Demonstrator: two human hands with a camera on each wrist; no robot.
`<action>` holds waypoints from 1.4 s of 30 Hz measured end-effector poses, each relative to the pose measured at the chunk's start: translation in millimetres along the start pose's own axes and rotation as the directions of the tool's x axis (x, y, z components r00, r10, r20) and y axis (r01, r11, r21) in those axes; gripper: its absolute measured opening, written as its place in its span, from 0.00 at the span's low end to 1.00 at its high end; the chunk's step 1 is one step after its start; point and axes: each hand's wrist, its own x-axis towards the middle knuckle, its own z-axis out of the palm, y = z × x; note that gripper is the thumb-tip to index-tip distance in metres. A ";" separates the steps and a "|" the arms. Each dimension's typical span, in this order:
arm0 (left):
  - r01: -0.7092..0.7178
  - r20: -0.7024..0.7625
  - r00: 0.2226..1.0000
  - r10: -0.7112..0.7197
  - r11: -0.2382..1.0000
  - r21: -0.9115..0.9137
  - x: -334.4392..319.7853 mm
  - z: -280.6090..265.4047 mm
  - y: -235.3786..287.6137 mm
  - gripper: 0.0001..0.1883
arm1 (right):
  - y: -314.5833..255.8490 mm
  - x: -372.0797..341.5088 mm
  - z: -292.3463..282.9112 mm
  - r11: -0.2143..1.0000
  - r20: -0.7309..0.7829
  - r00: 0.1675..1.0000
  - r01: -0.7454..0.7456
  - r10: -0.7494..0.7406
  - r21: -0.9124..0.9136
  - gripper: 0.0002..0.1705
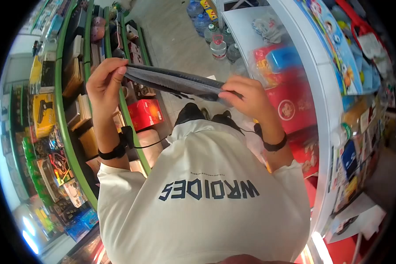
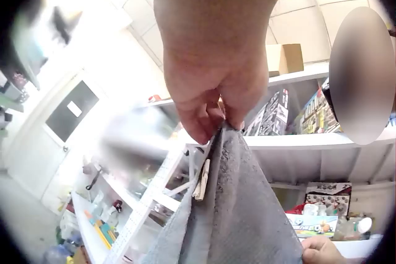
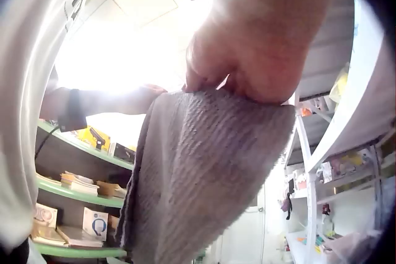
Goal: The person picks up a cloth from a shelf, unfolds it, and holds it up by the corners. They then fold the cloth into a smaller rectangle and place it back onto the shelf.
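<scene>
A grey cloth (image 1: 176, 81) is stretched between both hands in front of the chest. My left hand (image 1: 104, 86) pinches one upper corner between thumb and fingers; in the left wrist view the left hand (image 2: 213, 84) grips the gathered top of the cloth (image 2: 241, 202), and a small beige clip-like piece (image 2: 202, 180) lies against its fold. The other end is pinched by my right hand (image 1: 250, 99). In the right wrist view the textured cloth (image 3: 204, 165) hangs down below the right hand (image 3: 247, 60), whose fingertips are partly hidden.
Green-edged shelves (image 1: 66, 110) with boxes and packaged goods stand at the left. On the right is a white shelf unit (image 1: 314, 101) with red bags (image 1: 290, 105). Water bottles (image 1: 218, 46) stand on the floor ahead, and a red box (image 1: 145, 114) sits by the left shelves.
</scene>
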 end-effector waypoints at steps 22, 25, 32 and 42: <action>0.133 -0.184 0.971 -0.154 0.983 -0.123 43.9 -105.9 -187.4 0.07 | 41.1 200.9 26.2 0.984 0.153 0.987 0.067 -0.042 -0.165 0.11; 0.164 -0.165 0.966 -0.200 0.964 -0.210 58.3 -121.4 -213.0 0.07 | 33.6 233.4 36.1 0.965 0.177 0.984 0.066 -0.021 -0.254 0.10; 0.216 -0.039 0.975 -0.220 0.973 -0.081 88.6 -148.2 -254.0 0.07 | 55.7 293.7 53.9 0.815 0.279 0.933 -0.024 0.226 -0.579 0.12; 0.126 0.050 0.988 -0.144 0.956 0.265 123.0 -168.1 -278.1 0.06 | 120.8 350.3 72.0 0.873 0.285 0.940 -0.026 0.187 -0.487 0.09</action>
